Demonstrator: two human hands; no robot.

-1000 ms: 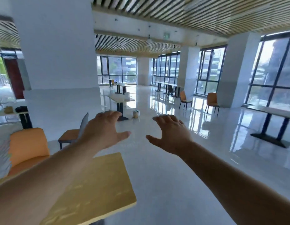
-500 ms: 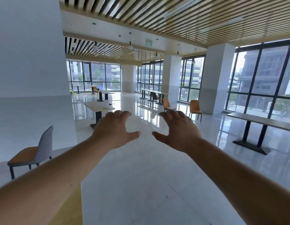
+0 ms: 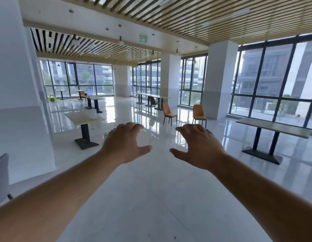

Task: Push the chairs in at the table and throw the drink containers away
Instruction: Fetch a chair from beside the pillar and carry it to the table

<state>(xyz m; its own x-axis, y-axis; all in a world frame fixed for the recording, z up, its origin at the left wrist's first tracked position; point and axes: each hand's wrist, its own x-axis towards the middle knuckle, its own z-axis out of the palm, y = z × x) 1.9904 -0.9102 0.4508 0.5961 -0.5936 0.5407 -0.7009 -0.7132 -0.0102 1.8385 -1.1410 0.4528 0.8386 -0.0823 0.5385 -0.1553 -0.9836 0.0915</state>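
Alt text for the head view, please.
Two empty, open hands, left hand and right hand, reach forward over a glossy white floor in a large windowed hall. Two orange chairs stand loose beyond them, with tables to either side.

We hold our left hand (image 3: 124, 144) and right hand (image 3: 198, 145) out, empty, fingers spread, above glossy white floor (image 3: 151, 198); two orange chairs (image 3: 169, 111) stand well ahead.

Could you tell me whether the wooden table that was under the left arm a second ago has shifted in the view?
Yes. It has slid out of frame at lower left as the camera turned right; the big white pillar also drifted leftward, so the table itself probably never moved.
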